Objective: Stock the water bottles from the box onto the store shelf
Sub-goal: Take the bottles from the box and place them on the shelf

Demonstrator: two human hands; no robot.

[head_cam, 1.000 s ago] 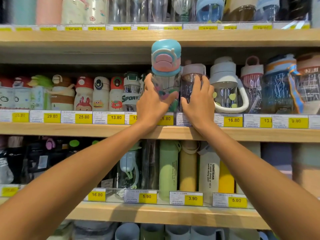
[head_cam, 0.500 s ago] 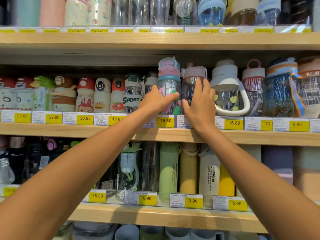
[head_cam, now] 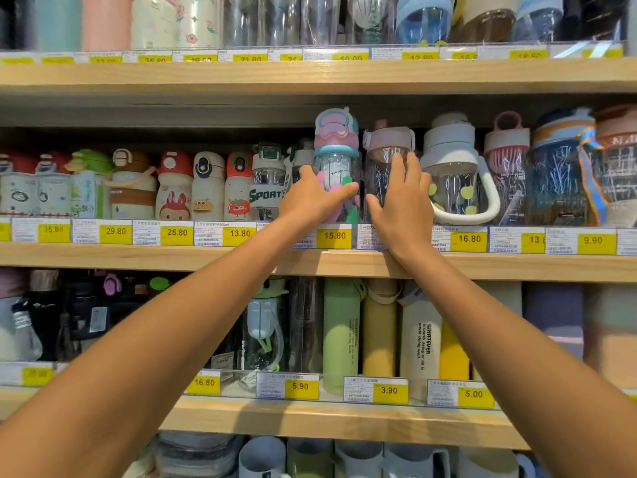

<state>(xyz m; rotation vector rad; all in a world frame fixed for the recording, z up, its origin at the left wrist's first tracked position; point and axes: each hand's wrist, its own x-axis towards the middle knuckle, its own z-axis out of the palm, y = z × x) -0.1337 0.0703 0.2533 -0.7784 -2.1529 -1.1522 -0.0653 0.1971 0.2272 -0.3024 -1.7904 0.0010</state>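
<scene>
Left hand (head_cam: 312,198) grips the pastel-lidded bottle (head_cam: 336,150), upright on the middle shelf (head_cam: 138,258). Right hand (head_cam: 401,201) lies flat against the grey-lidded bottle (head_cam: 387,141) at its 3 o'clock. A Sport bottle (head_cam: 267,188) crowds 9 o'clock.

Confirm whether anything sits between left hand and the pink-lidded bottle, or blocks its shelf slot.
Nothing visible. The left hand grips the pink-lidded bottle, which stands in the gap between the Sport bottle and the mauve-lidded bottle under the right hand. Space behind is hidden.

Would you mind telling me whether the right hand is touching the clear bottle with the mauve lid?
Touching: the head view shows the right hand with fingers laid flat on the mauve-lidded bottle.
</scene>
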